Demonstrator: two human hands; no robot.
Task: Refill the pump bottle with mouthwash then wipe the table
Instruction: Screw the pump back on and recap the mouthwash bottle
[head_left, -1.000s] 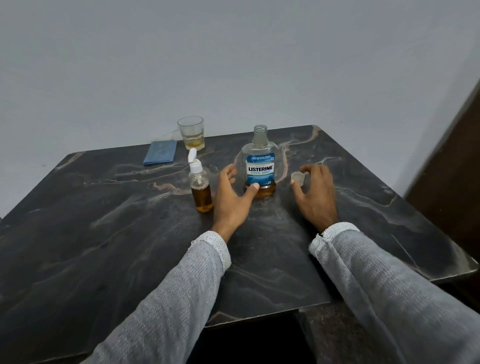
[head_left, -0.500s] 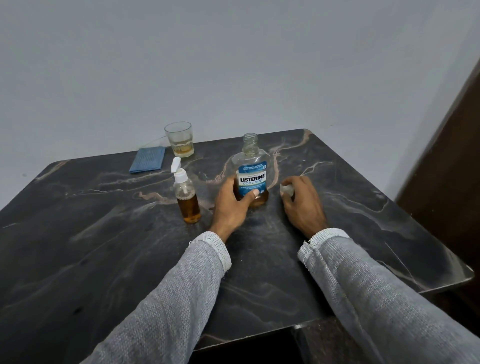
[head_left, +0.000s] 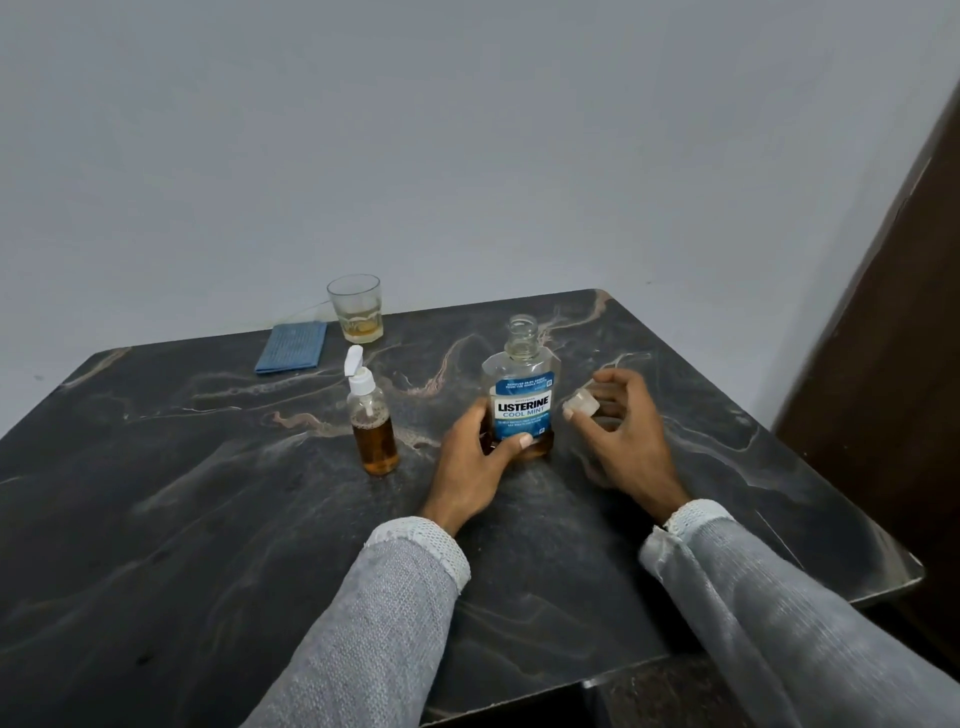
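A plain pale wall rises behind a dark stone desk (head_left: 208, 519), its polished top veined with tan and white streaks and its corners rounded. A dark brown panel runs down the right edge of the view.

Toward the far middle of the desk stands the mouthwash bottle (head_left: 521, 387), clear plastic with rounded shoulders and a short threaded neck, its mouth uncapped. A blue label reads "LISTERINE COOL MINT", and only a shallow layer of amber liquid shows at the bottom. The left hand (head_left: 475, 462) wraps the lower part of the bottle, thumb across the front below the label, fingers around the far side. Just to the right, the right hand (head_left: 621, 431) is raised off the desk and pinches a small translucent cap (head_left: 582, 404) between thumb and fingertips, apart from the bottle.

To the left of the mouthwash, near but not touching, the pump bottle (head_left: 371, 421) stands upright: a slim clear cylinder, roughly half full of amber liquid with some foam on top, fitted with a white pump head whose nozzle points upward.

Farther back, a short clear glass (head_left: 355, 307) holds a little yellowish liquid, and a folded blue cloth (head_left: 292, 346) with a ribbed weave lies flat beside it. Both forearms wear grey knitted sleeves (head_left: 395, 613) with paler cuffs.
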